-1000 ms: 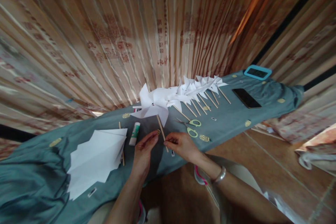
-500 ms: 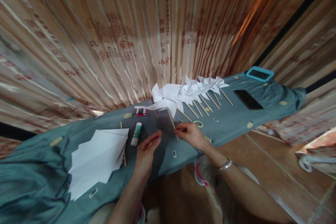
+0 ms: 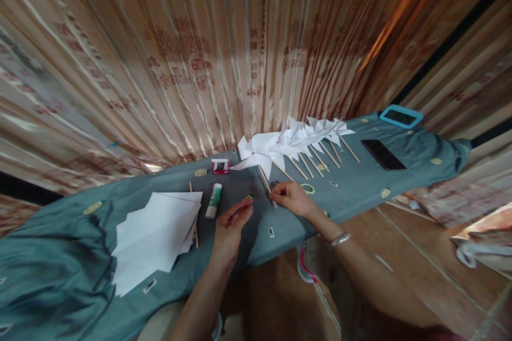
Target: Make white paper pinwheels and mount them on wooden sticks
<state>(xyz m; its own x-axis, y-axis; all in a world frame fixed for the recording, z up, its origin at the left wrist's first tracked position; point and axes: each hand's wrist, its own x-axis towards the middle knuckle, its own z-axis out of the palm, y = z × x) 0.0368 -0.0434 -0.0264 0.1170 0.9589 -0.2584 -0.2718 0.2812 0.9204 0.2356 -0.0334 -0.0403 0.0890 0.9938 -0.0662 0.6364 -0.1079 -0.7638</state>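
A white paper pinwheel on a thin wooden stick lies at the near-left end of a row of pinwheels. Its lower stick is pinched between the thumb and fingers of my right hand. My left hand hovers over the cloth to the left of that stick, fingers stretched forward and slightly apart, with nothing visible in them. Beside it lies a glue stick with a white cap and green label. A small red box with dark contents sits left of the pinwheel.
A stack of white paper sheets lies at the left, wooden sticks by its edge. More white pinwheels overlap toward the right. A yellow-green ring, a dark phone and a blue-framed device rest on the grey-green cloth.
The near pinwheel's left blade has drawn right, off the red box. My right hand keeps its pinch on the stick. The view has shifted slightly.
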